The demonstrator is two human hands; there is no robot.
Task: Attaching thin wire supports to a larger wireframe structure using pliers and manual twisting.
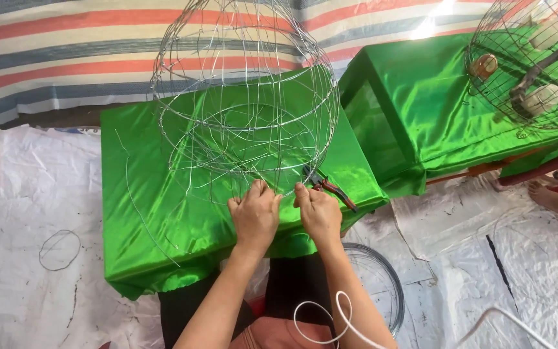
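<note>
Wire coil point(382, 284): nearest, on the white floor sheet point(20, 194) by the person's right forearm — a ring of spare wire, partly hidden behind the arm.
Left hand point(254, 213): at the near edge of the table, fingers curled shut and pinching the lowest strands of the wire frame.
Right hand point(319, 210): just beside the left, almost touching it, fingers likewise closed on thin wire at the frame's bottom rim; what exactly sits between the fingertips cannot be made out.
Pliers point(330, 185): red-handled, lying on the cloth just beyond the right hand, not held.
Wire frame point(247, 90): a bulbous, open lantern-like skeleton of thin silver wire, standing on the green satin-covered table point(143, 213), its base at the hands.
Handling: probably very light and springy — hoops would likely bend or go out of round under a squeeze; loose wire ends look sharp.
Where to hold: judged best at the hoops or at crossings where strands are twisted together, not mid-span on single strands.
Cloth: glossy, so the frame may slide on it.
Second table point(408, 110): farther right, also green, carrying another wire cage point(531, 64) with objects inside.
</note>
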